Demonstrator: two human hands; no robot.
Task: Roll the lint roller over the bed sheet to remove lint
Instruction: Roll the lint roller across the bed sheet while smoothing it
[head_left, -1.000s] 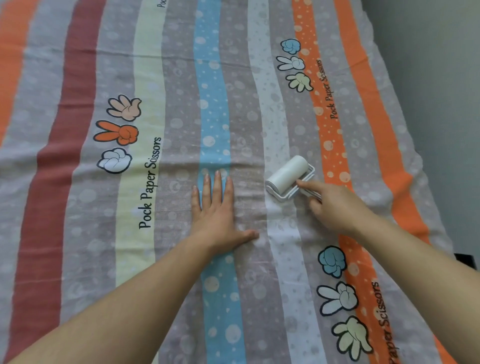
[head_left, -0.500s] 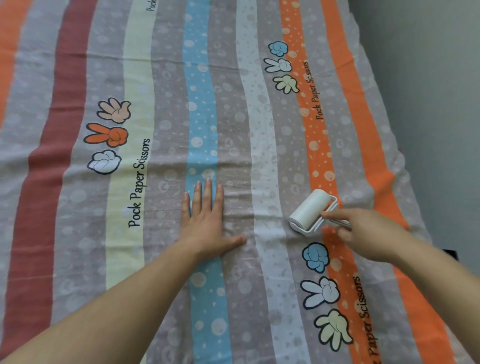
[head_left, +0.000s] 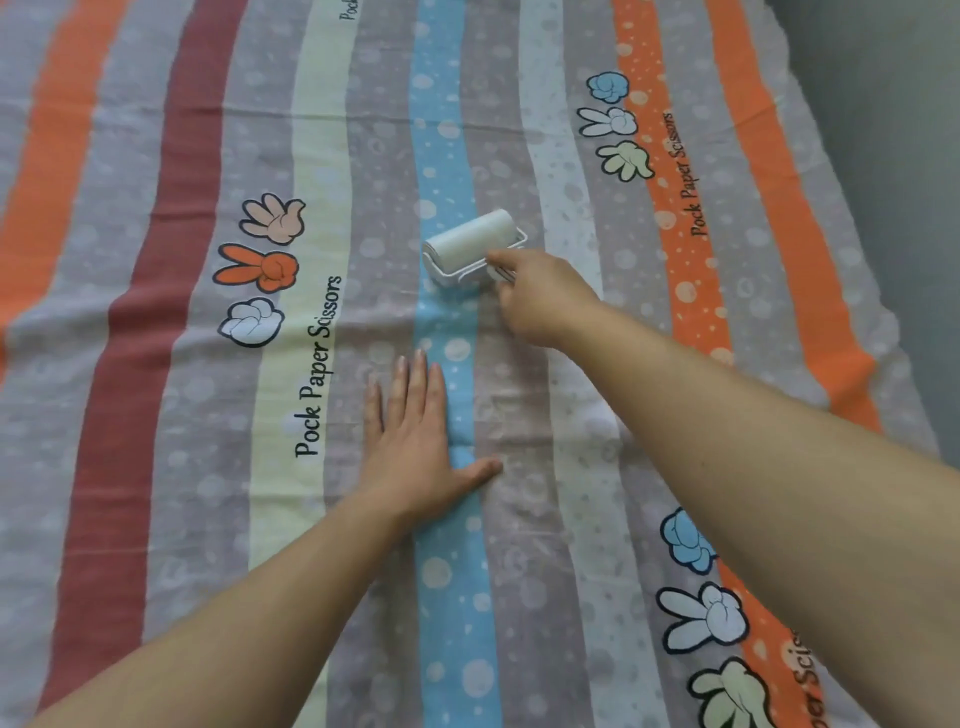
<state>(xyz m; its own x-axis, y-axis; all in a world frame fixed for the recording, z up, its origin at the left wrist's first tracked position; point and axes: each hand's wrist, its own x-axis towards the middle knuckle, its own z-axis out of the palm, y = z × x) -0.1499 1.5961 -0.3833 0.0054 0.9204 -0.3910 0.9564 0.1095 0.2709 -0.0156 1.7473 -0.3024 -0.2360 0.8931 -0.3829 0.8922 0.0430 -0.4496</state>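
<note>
Rolling under way. Your right grip (head_left: 540, 296) clasps the handle of the lint roller (head_left: 470, 244), whose drum rests on the blue stripe of the bed sheet (head_left: 156, 415), beyond your left grip (head_left: 415, 447), pressed flat with fingers straight. Lint is too small to see, so the coverage left is unclear.

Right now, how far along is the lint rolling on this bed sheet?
Done: hard to tell; no cleaned patch stands out on the bed sheet. In hand: the right hand grips the lint roller, which sits on the blue stripe, while the left hand presses the cloth flat. Left: probably much of the sheet, such as the red stripe.
</note>
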